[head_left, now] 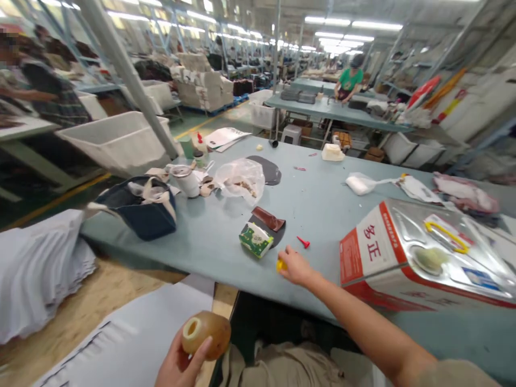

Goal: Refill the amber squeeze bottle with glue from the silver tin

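Note:
My left hand [183, 357] is wrapped round an amber plastic bottle [213, 334], tilted so that its open, uncapped neck faces up and left. Over the table's front edge, the fingers of my right hand [296, 266] pinch a small yellow cap [281, 265]. A red pointed nozzle [303, 242] lies on the table just beyond that hand. To its left sits a green tissue pack [255, 239], with a folded brown piece [268, 219] and a dark pad behind it.
On the right stands a large red-and-white metal can [371, 247]. A navy bag [141, 207], a can [185, 181] and a clear plastic bag [242, 180] occupy the table's left. White sheets [133, 333] lie at lower left. A person in green [350, 79] works farther back.

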Action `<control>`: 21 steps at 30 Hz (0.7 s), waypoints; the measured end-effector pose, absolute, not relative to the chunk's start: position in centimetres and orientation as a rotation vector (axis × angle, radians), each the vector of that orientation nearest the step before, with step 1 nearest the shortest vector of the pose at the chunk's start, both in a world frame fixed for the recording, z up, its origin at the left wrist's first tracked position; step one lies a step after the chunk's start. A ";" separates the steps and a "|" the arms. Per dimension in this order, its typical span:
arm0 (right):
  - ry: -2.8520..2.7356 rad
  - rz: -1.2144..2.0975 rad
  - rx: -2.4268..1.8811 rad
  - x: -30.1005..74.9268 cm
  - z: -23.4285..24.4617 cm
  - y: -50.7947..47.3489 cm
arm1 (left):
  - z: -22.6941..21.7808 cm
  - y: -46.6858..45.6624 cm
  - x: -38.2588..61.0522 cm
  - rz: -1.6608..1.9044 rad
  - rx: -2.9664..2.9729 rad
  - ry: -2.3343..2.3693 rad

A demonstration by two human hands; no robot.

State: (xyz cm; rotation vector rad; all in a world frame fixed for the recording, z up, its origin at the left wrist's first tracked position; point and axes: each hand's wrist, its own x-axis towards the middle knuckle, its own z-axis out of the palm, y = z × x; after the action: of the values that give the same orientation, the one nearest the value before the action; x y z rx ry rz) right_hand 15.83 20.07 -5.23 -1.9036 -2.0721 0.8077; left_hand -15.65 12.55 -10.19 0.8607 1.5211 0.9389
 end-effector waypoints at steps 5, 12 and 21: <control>-1.713 0.546 -1.669 19.9 2.2 11.0 | -10.2 15.5 -13.3 0.829 0.948 1.383; -1.124 -0.416 -1.792 33.6 11.0 3.3 | -8.5 16.5 -8.0 0.747 1.052 1.206; -1.237 -0.408 -1.857 38.3 7.3 2.5 | -9.0 14.0 -5.1 0.715 1.000 1.169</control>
State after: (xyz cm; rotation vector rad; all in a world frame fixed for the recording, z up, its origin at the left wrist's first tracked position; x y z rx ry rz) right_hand 38.28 2.48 7.31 -1.8573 -1.2371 -0.4082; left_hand -5.08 13.97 -9.00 0.9999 1.1690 0.7148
